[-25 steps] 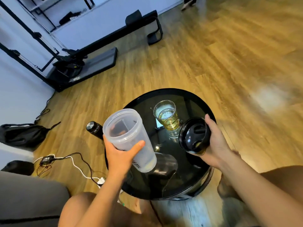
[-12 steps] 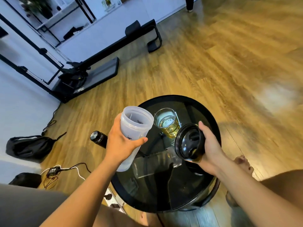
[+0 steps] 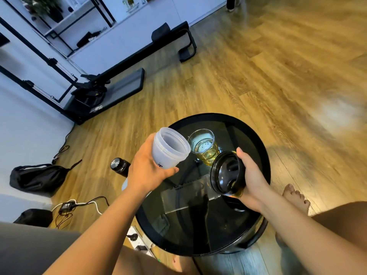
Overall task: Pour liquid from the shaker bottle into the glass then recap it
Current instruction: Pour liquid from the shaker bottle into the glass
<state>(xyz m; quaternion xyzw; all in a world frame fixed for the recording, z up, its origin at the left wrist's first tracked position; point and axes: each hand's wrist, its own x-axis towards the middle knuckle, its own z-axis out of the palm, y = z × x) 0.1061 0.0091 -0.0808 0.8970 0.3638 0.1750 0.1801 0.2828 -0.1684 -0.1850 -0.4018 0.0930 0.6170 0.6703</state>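
Observation:
My left hand (image 3: 148, 170) grips a translucent white shaker bottle (image 3: 168, 150), uncapped, tilted with its mouth toward the right and close to the glass. The bottle looks empty inside. A clear glass (image 3: 203, 146) with yellow liquid in its lower part stands on the round black glass-topped table (image 3: 256, 139). My right hand (image 3: 251, 176) holds the black shaker lid (image 3: 226, 172) on its side just right of the glass, its inner face turned toward the bottle.
A black flask (image 3: 119, 166) stands on the wood floor left of the table. A black bag (image 3: 37, 178), cables and a power adapter (image 3: 67, 206) lie further left. Exercise equipment (image 3: 103, 92) stands by the wall. My bare foot (image 3: 294, 197) rests right of the table.
The bottle has risen and tipped from leaning over the table's left side to mouth-up beside the glass. The lid has stayed near the glass, shifting slightly closer to the bottle.

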